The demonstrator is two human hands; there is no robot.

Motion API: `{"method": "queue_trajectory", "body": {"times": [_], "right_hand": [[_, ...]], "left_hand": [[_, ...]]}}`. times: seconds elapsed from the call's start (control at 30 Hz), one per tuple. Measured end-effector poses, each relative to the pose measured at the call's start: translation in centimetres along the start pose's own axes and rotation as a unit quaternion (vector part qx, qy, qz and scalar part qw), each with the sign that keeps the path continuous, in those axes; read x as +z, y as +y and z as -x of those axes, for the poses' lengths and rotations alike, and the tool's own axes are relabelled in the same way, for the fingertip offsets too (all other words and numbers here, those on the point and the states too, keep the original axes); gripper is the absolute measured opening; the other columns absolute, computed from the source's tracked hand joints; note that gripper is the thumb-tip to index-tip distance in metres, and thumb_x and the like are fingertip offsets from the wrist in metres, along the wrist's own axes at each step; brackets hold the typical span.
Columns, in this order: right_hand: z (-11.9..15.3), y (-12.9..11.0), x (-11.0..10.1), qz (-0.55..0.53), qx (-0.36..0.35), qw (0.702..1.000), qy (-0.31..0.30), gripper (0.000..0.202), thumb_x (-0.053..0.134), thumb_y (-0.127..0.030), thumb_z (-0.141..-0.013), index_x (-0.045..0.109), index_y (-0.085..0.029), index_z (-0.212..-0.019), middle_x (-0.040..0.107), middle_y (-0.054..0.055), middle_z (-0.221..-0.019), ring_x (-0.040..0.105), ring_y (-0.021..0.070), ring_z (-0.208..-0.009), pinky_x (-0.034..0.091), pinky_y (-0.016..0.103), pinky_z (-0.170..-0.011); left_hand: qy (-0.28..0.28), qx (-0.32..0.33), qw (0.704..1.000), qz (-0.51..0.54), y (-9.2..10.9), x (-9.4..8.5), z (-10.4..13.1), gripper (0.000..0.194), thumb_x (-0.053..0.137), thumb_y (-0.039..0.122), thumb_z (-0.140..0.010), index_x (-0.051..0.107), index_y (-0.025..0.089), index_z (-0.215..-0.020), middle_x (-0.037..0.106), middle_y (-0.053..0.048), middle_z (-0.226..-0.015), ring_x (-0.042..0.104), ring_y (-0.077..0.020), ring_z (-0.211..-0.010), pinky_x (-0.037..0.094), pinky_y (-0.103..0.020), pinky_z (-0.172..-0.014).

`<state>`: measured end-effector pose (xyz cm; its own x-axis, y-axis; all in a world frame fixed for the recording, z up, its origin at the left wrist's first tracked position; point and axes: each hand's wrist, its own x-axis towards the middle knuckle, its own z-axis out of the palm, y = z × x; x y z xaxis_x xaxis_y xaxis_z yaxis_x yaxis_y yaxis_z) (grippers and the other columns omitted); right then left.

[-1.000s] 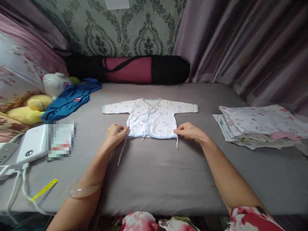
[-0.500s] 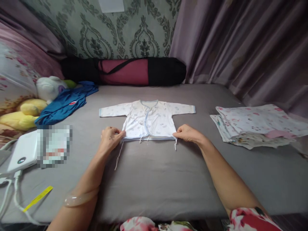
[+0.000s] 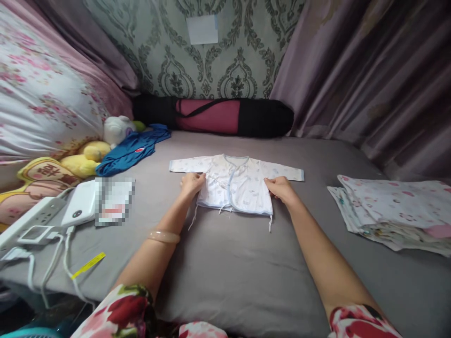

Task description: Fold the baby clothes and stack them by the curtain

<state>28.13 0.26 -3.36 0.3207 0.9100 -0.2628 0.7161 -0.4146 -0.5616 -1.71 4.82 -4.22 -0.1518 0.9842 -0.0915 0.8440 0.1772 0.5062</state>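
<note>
A small white baby shirt [image 3: 243,188] with pale blue edging lies front up on the grey sheet, its sleeves spread to both sides and its ties hanging past the hem. My left hand [image 3: 193,183] pinches the shirt's left side edge just under the sleeve. On the opposite side edge, below the other sleeve, my right hand [image 3: 280,188] has its fingers closed on the fabric. Both hands rest low against the sheet.
Folded printed cloths [image 3: 398,206] lie at the right. A blue garment [image 3: 132,152], plush toys [image 3: 82,159], a white power bank [image 3: 81,203] and a power strip [image 3: 35,218] with cables are at the left. A long black and maroon bag [image 3: 207,116] lies along the wall.
Both hands have moved from the shirt's bottom corners up its side edges to just below the sleeves. The camera view has shifted, so the scene sits further right.
</note>
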Motion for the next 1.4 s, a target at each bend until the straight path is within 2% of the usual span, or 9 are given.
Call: {"method": "queue_trajectory", "body": {"times": [0.1,0.27,0.53,0.73,0.97,1.03,1.1,1.23,1.4], "right_hand": [[-0.1,0.0,0.6,0.082,-0.011,0.995,0.049,0.04,0.049,-0.046,-0.09,0.071,-0.015,-0.075,0.07,0.01,-0.074,0.066,0.0212,-0.072,0.039,0.025,-0.056],[0.7,-0.5,1.6,0.143,0.001,0.984,0.102,0.038,0.043,-0.039,-0.092,0.072,-0.016,-0.099,0.072,0.018,-0.101,0.067,0.0299,-0.097,0.046,0.034,-0.074],[1.7,-1.6,2.1,0.186,0.003,0.976,0.117,0.039,0.039,-0.039,-0.096,0.064,-0.012,-0.111,0.07,0.021,-0.103,0.066,0.031,-0.101,0.047,0.038,-0.082],[2.2,-1.6,2.5,0.225,-0.016,0.966,0.129,0.036,0.036,-0.034,-0.099,0.057,-0.01,-0.115,0.07,0.022,-0.1,0.068,0.0319,-0.096,0.048,0.039,-0.08],[2.3,-1.5,2.9,0.235,-0.023,0.961,0.144,0.035,0.034,-0.03,-0.099,0.055,-0.008,-0.116,0.068,0.022,-0.098,0.067,0.031,-0.094,0.047,0.04,-0.082],[2.1,-1.3,3.1,0.24,-0.057,0.955,0.168,0.034,0.034,-0.028,-0.099,0.055,-0.008,-0.118,0.065,0.024,-0.108,0.063,0.0309,-0.102,0.045,0.041,-0.088],[1.8,-1.1,3.4,0.244,-0.135,0.942,0.186,0.036,0.035,-0.027,-0.099,0.055,-0.009,-0.122,0.059,0.024,-0.124,0.055,0.0308,-0.117,0.039,0.043,-0.098],[1.6,-1.3,4.7,0.243,-0.299,0.916,0.115,0.049,0.031,-0.033,-0.099,0.043,-0.009,-0.141,0.037,0.018,-0.151,0.027,0.0268,-0.142,0.02,0.043,-0.115],[3.4,-2.2,5.5,0.252,-0.318,0.913,-0.033,0.064,0.021,-0.046,-0.1,0.025,-0.01,-0.152,0.017,0.014,-0.16,0.011,0.0253,-0.148,0.01,0.045,-0.119]], "left_hand": [[0.031,-0.028,0.999,-0.028,0.0,1.0,-0.7,0.039,0.045,0.047,-0.085,0.069,0.02,-0.072,0.069,-0.017,-0.087,0.06,-0.0354,-0.101,0.045,-0.044,-0.082],[0.067,0.013,0.997,-0.048,-0.2,1.8,-0.4,0.037,0.047,0.047,-0.084,0.07,0.019,-0.082,0.065,-0.018,-0.109,0.056,-0.0364,-0.11,0.044,-0.046,-0.086],[0.055,0.054,0.997,-0.021,-0.2,1.9,-0.2,0.025,0.04,0.037,-0.092,0.059,0.021,-0.094,0.069,-0.008,-0.092,0.063,-0.0226,-0.09,0.043,-0.031,-0.076],[0.056,0.122,0.984,-0.118,-0.7,1.8,0.9,0.025,0.036,0.033,-0.096,0.051,0.022,-0.113,0.069,-0.008,-0.089,0.064,-0.024,-0.083,0.038,-0.031,-0.07],[0.031,0.174,0.963,-0.204,-0.7,0.8,1.3,0.027,0.033,0.03,-0.097,0.056,0.021,-0.11,0.068,-0.01,-0.094,0.063,-0.0241,-0.086,0.037,-0.031,-0.071],[0.029,0.178,0.965,-0.189,-0.8,0.6,1.7,0.028,0.035,0.034,-0.097,0.055,0.021,-0.111,0.068,-0.01,-0.098,0.062,-0.0243,-0.089,0.038,-0.031,-0.074],[0.026,0.177,0.972,-0.152,-1.0,0.4,2.0,0.029,0.04,0.037,-0.096,0.054,0.021,-0.115,0.068,-0.009,-0.099,0.062,-0.0239,-0.09,0.039,-0.031,-0.075],[0.001,0.136,0.988,-0.072,-1.4,0.0,2.1,0.034,0.052,0.038,-0.089,0.054,0.018,-0.116,0.068,-0.007,-0.087,0.062,-0.0236,-0.083,0.04,-0.031,-0.072],[-0.066,0.107,0.992,0.016,-2.0,-1.1,2.0,0.026,0.061,0.042,-0.078,0.061,0.019,-0.088,0.063,-0.002,-0.076,0.059,-0.02,-0.075,0.038,-0.027,-0.064]]}}
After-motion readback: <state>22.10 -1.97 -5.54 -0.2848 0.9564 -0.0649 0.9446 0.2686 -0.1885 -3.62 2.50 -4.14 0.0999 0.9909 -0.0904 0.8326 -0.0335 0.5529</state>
